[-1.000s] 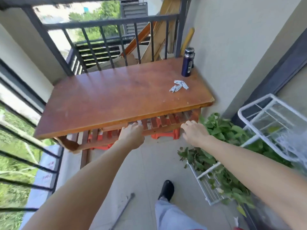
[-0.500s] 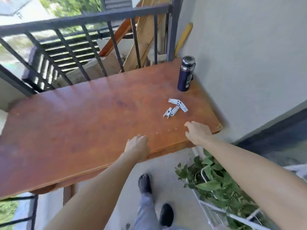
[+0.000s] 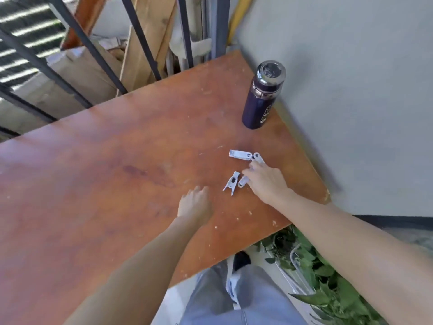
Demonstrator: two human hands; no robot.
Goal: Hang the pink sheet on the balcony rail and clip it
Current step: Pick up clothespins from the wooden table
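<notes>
Several white clothes clips [image 3: 240, 155] lie loose on the right part of a reddish wooden table [image 3: 117, 165]. My right hand [image 3: 266, 181] rests among them, fingers spread, fingertips touching one clip and partly covering another [image 3: 242, 182]. One more clip [image 3: 232, 182] lies just left of that hand. My left hand [image 3: 195, 204] lies flat on the table a little left of the clips, holding nothing. No pink sheet is in view. The dark bars of the balcony rail [image 3: 77, 38] stand behind the table's far edge.
A dark blue flask [image 3: 261, 97] with a metal cap stands at the table's far right corner by the grey wall. Wooden planks [image 3: 145, 43] lean behind the rail. A leafy plant on a white rack [image 3: 311, 273] sits below the table's right end.
The view has closed in on the table top. Both hands have moved forward from the table's front edge onto it, the right one reaching in among the clips.
</notes>
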